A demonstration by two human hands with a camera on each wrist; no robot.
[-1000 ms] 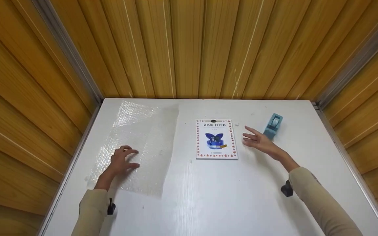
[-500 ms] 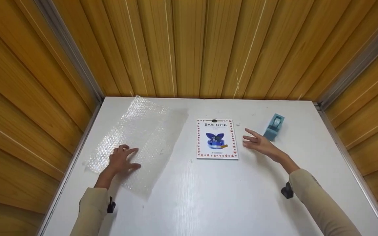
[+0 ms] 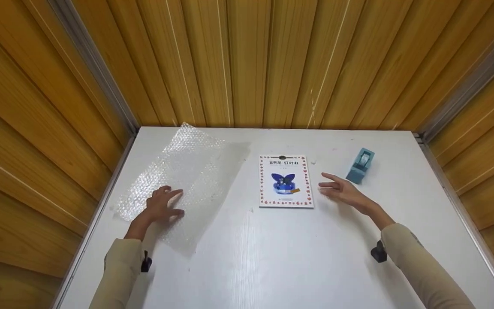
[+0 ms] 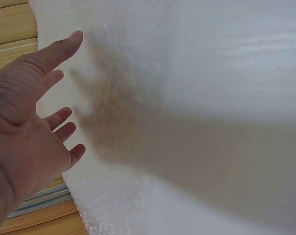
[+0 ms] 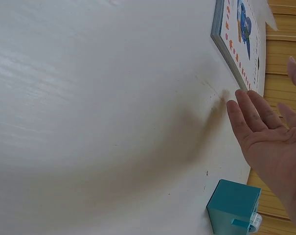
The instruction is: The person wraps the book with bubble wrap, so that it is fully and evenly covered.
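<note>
Over the lower left part of a clear bubble wrap sheet (image 3: 200, 180) is my left hand (image 3: 159, 206), thumb and fingers spread, gripping nothing. The left wrist view shows the left hand (image 4: 33, 117) apart from the sheet (image 4: 108, 200), casting a shadow on it. A white picture book (image 3: 285, 182) with a blue butterfly-like picture lies flat at the middle. Just right of it hovers my right hand (image 3: 345, 193), fingers extended and holding nothing. In the right wrist view the hand (image 5: 275, 142) sits between the book (image 5: 240, 44) and a teal tape dispenser (image 5: 233, 205).
The tape dispenser (image 3: 360, 166) rests on the white table (image 3: 238, 274) behind and right of my right hand. Wood-patterned panels (image 3: 247, 64) rise beyond the table's back edge and on both sides. The sheet's upper corner reaches the back edge.
The bubble wrap has turned clockwise, its top swinging right and its lower end left. Both hands stay nearly in place, still spread. The book and dispenser lie as before.
</note>
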